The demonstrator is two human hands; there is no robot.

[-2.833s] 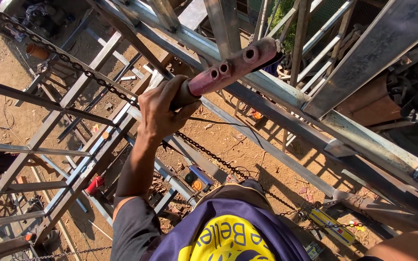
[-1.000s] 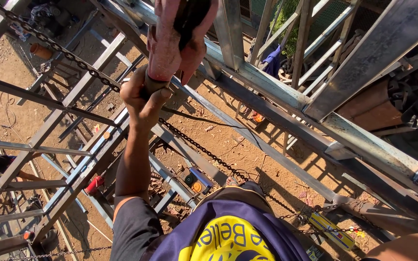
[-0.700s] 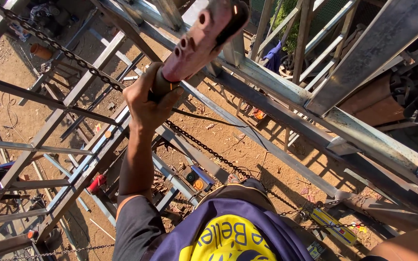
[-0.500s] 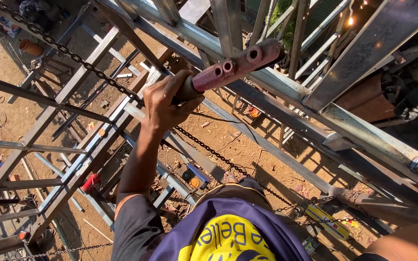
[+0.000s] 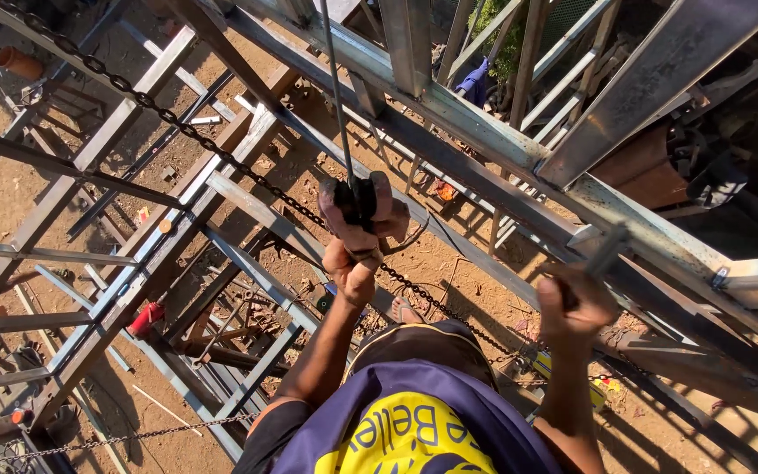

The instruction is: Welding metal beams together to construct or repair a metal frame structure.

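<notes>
My left hand [image 5: 353,274] is raised in front of me and closed around a pinkish-red tool [image 5: 357,206] whose end points up toward the camera. A thin black cable [image 5: 335,88] runs from the tool up out of view. My right hand [image 5: 576,307] is up at the right, fisted around a blurred grey metal rod [image 5: 607,252], close to a slanting steel beam [image 5: 642,237]. Below me I see my blue and yellow shirt [image 5: 414,421] and one foot [image 5: 405,312].
A dark chain [image 5: 177,123] runs diagonally past my left hand. Steel frame members [image 5: 484,132] cross overhead and to the right. More welded frames [image 5: 133,272] lie on the dirt ground far below, with a red object [image 5: 145,318] and a clay pot [image 5: 21,63].
My left hand has swung the pinkish-red tool round, from lying across the beam to pointing at the camera, lower down. My right hand has come into view, gripping the grey rod.
</notes>
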